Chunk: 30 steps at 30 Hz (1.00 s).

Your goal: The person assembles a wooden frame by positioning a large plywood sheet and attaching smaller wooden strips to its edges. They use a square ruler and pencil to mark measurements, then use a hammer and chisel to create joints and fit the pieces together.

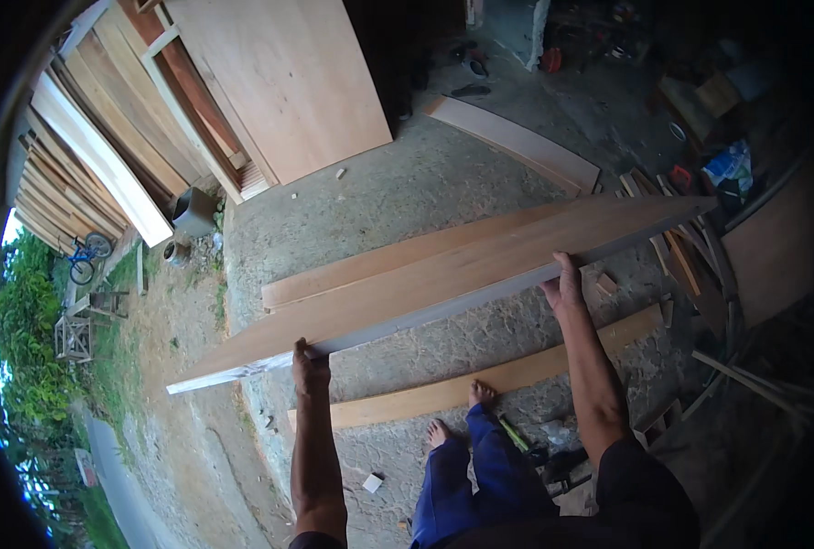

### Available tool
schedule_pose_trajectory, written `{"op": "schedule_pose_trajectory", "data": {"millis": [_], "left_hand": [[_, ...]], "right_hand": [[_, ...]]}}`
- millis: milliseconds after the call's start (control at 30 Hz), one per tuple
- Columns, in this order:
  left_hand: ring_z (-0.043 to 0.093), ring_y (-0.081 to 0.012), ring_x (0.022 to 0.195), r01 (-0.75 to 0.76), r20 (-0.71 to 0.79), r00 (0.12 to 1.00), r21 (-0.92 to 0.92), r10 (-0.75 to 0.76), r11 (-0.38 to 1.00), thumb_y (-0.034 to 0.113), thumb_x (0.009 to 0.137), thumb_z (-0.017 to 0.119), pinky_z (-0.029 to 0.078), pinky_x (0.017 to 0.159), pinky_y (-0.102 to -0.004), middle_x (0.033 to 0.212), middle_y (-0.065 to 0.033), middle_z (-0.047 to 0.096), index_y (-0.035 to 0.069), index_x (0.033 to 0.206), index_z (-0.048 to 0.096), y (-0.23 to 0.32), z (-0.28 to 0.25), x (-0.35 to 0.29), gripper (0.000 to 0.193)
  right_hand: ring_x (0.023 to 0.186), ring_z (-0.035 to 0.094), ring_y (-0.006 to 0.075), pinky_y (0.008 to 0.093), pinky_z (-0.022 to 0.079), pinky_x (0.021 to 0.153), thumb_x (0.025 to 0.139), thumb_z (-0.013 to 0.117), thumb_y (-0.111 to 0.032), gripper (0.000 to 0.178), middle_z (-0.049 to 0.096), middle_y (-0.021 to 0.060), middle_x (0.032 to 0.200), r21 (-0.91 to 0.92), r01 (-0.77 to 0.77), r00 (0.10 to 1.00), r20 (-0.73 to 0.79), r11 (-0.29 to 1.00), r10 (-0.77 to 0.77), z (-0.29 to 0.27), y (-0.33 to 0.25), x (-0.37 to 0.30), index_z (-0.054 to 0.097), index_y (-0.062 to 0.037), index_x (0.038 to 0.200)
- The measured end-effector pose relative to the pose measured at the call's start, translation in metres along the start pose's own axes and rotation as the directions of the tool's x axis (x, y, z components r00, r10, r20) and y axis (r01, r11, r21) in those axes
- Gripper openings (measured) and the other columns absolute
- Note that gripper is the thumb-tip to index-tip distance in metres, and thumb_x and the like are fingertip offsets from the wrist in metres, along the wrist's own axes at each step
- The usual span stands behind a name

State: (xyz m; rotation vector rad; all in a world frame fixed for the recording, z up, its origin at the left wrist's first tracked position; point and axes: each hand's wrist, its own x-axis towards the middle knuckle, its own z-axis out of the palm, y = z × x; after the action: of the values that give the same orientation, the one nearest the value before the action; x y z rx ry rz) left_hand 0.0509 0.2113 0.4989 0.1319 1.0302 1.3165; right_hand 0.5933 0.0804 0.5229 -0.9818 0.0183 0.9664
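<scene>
No lettering, label, number or sign can be read. On the blue-and-white packet (729,171) at the right, any markings are too small and blurred to be made out, and none can be deciphered on the small pale panel with red (86,467) beside the road (119,476) at the lower left.

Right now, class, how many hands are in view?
2, both on the held-up board: the left hand toward its left end, the right hand farther right along the same edge. No other hands show.
</scene>
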Motion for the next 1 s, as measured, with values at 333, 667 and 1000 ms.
{"op": "schedule_pose_trajectory", "data": {"millis": [333, 667, 1000], "left_hand": [[0.058, -0.0268, 0.09, -0.797, 0.92, 0.204, 0.354, 0.335, -0.489, 0.015, 0.085, 0.08, 0.055, 0.077, -0.0385, 0.099, -0.0157, 0.057, -0.006, 0.123, 0.051, 0.089, -0.102, -0.06, 0.052], [0.051, -0.0206, 0.074, -0.403, 0.378, 0.911, 0.739, 0.162, 0.54, 0.009, 0.081, 0.073, 0.048, 0.062, -0.0303, 0.083, -0.0077, 0.049, -0.002, 0.101, 0.049, 0.066, -0.13, -0.163, 0.034], [0.047, -0.0158, 0.079, -0.558, 0.516, 0.83, 0.784, 0.213, 0.273, 0.002, 0.081, 0.073, 0.049, 0.066, -0.0301, 0.085, -0.0033, 0.042, -0.002, 0.102, 0.045, 0.008, -0.194, -0.17, 0.035]], "right_hand": [[0.092, 0.069, 0.0259, 0.0442, 0.062, 0.068, 0.081, 0.082, -0.038, 0.053, 0.062, 0.0084, 0.106, -0.131, 0.108, 0.974, -0.186, 0.986, -0.131, 0.027, -0.053, -0.149, 0.057, -0.0106, 0.119], [0.088, 0.068, 0.0226, 0.0429, 0.062, 0.065, 0.081, 0.081, -0.035, 0.052, 0.063, 0.0071, 0.104, -0.194, 0.085, 0.934, -0.327, 0.977, -0.146, -0.042, -0.048, -0.249, 0.059, -0.0099, 0.121], [0.105, 0.064, 0.0263, 0.046, 0.057, 0.068, 0.078, 0.083, -0.043, 0.058, 0.062, 0.0087, 0.115, -0.175, -0.016, 0.913, -0.404, 0.985, -0.057, -0.13, -0.068, -0.25, 0.058, -0.0141, 0.122]]}}
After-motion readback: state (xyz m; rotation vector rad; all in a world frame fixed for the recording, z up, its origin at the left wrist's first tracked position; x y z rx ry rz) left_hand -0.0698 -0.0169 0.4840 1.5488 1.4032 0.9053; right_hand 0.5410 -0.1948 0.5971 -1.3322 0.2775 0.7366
